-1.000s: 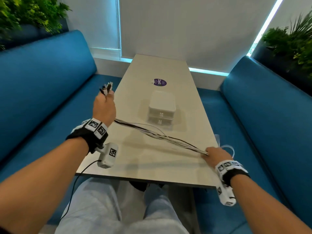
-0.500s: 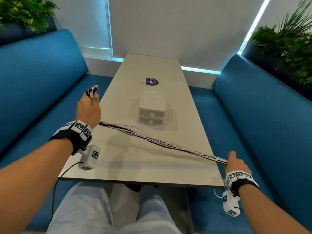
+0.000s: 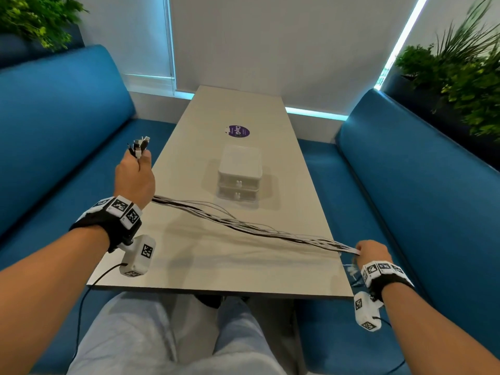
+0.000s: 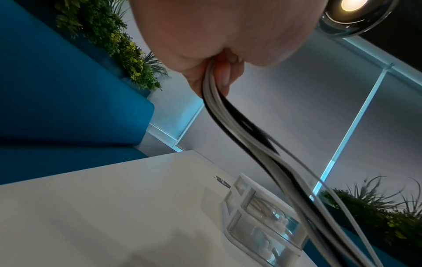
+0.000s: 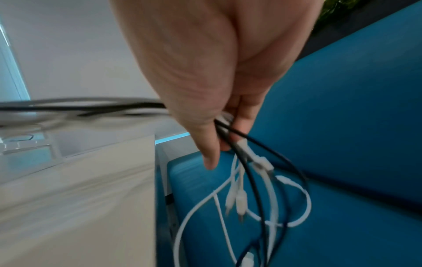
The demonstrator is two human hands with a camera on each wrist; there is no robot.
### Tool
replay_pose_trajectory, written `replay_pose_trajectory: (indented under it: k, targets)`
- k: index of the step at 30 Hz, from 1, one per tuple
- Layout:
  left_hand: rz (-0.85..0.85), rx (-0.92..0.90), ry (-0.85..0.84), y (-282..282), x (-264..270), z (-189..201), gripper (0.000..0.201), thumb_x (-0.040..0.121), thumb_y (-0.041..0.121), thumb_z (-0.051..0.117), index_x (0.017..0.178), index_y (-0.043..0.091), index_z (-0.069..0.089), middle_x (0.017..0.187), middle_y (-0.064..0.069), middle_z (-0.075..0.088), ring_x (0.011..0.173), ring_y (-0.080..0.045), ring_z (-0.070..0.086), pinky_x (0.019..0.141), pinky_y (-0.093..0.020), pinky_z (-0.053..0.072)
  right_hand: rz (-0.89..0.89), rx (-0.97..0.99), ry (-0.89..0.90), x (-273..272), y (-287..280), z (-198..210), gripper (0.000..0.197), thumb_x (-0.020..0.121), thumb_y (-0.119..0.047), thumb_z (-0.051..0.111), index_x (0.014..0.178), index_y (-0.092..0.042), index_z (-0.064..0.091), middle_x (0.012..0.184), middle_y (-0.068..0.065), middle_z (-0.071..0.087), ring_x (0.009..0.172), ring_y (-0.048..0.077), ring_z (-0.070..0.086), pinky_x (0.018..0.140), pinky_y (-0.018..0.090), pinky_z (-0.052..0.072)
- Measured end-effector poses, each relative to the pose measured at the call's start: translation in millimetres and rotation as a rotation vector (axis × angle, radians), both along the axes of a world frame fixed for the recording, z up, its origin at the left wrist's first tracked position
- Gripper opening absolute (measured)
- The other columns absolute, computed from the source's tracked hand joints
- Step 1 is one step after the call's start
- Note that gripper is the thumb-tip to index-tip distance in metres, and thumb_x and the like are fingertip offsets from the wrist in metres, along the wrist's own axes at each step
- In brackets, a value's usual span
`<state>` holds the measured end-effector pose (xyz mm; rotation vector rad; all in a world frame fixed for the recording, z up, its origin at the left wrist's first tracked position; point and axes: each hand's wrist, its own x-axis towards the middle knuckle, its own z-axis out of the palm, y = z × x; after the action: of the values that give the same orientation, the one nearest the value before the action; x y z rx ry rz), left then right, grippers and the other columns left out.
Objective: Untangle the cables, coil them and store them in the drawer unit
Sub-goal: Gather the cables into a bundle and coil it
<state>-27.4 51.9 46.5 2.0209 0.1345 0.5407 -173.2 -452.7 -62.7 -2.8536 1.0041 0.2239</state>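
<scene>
A bundle of black and white cables (image 3: 243, 226) stretches taut above the table from one hand to the other. My left hand (image 3: 134, 177) grips one end over the table's left edge, with several plugs (image 3: 139, 146) sticking out above the fist. In the left wrist view the cables (image 4: 230, 115) leave the curled fingers. My right hand (image 3: 372, 251) grips the bundle beyond the table's right edge. Loose plug ends and loops (image 5: 248, 189) hang below it over the seat. The white two-drawer unit (image 3: 240, 171) stands mid-table with both drawers closed.
The beige table (image 3: 205, 266) runs between two blue benches (image 3: 419, 185). A purple sticker (image 3: 237, 131) lies behind the drawer unit. Plants (image 3: 460, 71) top both backrests. My knees (image 3: 162, 334) are under the near table edge.
My right hand slid along the bundle to the right, past the table's edge, drawing the cables straighter. My left hand kept its grip and shifted a little left.
</scene>
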Motion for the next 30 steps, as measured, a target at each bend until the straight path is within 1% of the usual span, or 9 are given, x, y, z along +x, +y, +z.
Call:
replay_pose_trajectory:
  k: [3,8,10,12,15,17,21,26,30]
  targets:
    - [-0.005,0.015,0.007,-6,-3,3,0.033,0.106,0.029,0.037,0.112,0.001,0.054,0.090,-0.012,0.054,0.079,-0.025,0.048,0.069,-0.033,0.030,0.071,0.060,0.028,1,3,-3,0.019,0.086,-0.013,0.065,0.072,-0.026,0.065,0.077,0.000,0.065,0.077,0.021,0.062,0.067,0.030,0.052]
    - [-0.011,0.017,0.000,-3,-3,2,0.034,0.106,0.030,0.037,0.113,0.001,0.054,0.090,-0.012,0.055,0.079,-0.026,0.049,0.069,-0.034,0.032,0.069,0.126,-0.085,-3,-4,-7,0.013,0.091,-0.020,0.065,0.079,-0.026,0.061,0.078,-0.001,0.065,0.071,0.017,0.061,0.064,0.031,0.052]
    - [-0.007,0.020,0.009,-4,-5,2,0.034,0.106,0.030,0.037,0.113,0.001,0.054,0.091,-0.012,0.054,0.080,-0.025,0.048,0.070,-0.034,0.031,0.054,0.143,-0.067,-3,-6,-8,0.016,0.085,-0.025,0.074,0.092,-0.023,0.060,0.094,-0.001,0.065,0.084,0.019,0.063,0.074,0.033,0.052]
    - [-0.011,0.025,0.016,-7,-7,1,0.033,0.106,0.029,0.037,0.113,0.002,0.053,0.092,-0.011,0.053,0.080,-0.024,0.047,0.069,-0.033,0.030,0.042,0.100,-0.021,-3,-8,-9,0.039,0.078,-0.031,0.080,0.108,-0.021,0.057,0.111,0.003,0.060,0.097,0.024,0.061,0.081,0.035,0.051]
    - [-0.028,0.013,0.022,-13,-9,-1,0.032,0.106,0.029,0.037,0.112,0.002,0.053,0.091,-0.011,0.054,0.078,-0.022,0.046,0.069,-0.031,0.030,-0.036,0.079,-0.043,-2,-5,-6,0.036,0.076,-0.034,0.080,0.097,-0.022,0.053,0.096,0.004,0.060,0.082,0.023,0.061,0.068,0.033,0.050]
    - [-0.042,0.001,0.016,-16,-9,-3,0.033,0.106,0.029,0.037,0.112,0.001,0.053,0.091,-0.011,0.054,0.079,-0.023,0.048,0.069,-0.032,0.031,-0.065,0.121,-0.049,0,-3,-6,0.036,0.073,-0.032,0.082,0.091,-0.021,0.053,0.089,0.005,0.061,0.077,0.025,0.063,0.068,0.034,0.054]
    - [-0.061,-0.007,0.002,-20,-8,-3,0.031,0.106,0.029,0.037,0.109,0.003,0.054,0.088,-0.010,0.055,0.075,-0.022,0.047,0.066,-0.031,0.031,-0.123,0.186,-0.096,1,-9,-10,0.039,0.071,-0.023,0.082,0.096,-0.022,0.054,0.096,0.010,0.065,0.072,0.026,0.069,0.070,0.037,0.060]
    - [-0.077,-0.021,-0.008,-23,-9,-4,0.032,0.106,0.029,0.038,0.115,0.003,0.055,0.093,-0.009,0.057,0.081,-0.025,0.050,0.071,-0.033,0.034,-0.067,0.188,0.013,-7,-7,0,0.047,0.082,-0.013,0.073,0.124,-0.017,0.052,0.125,0.010,0.058,0.104,0.027,0.059,0.079,0.031,0.047]
    - [-0.100,-0.043,-0.002,-29,-13,-8,0.034,0.106,0.030,0.038,0.119,0.005,0.055,0.092,-0.009,0.057,0.079,-0.023,0.050,0.071,-0.035,0.037,-0.031,0.235,-0.067,-6,4,11,0.043,0.090,-0.002,0.052,0.132,-0.014,0.048,0.129,0.011,0.059,0.115,0.030,0.056,0.092,0.035,0.047]
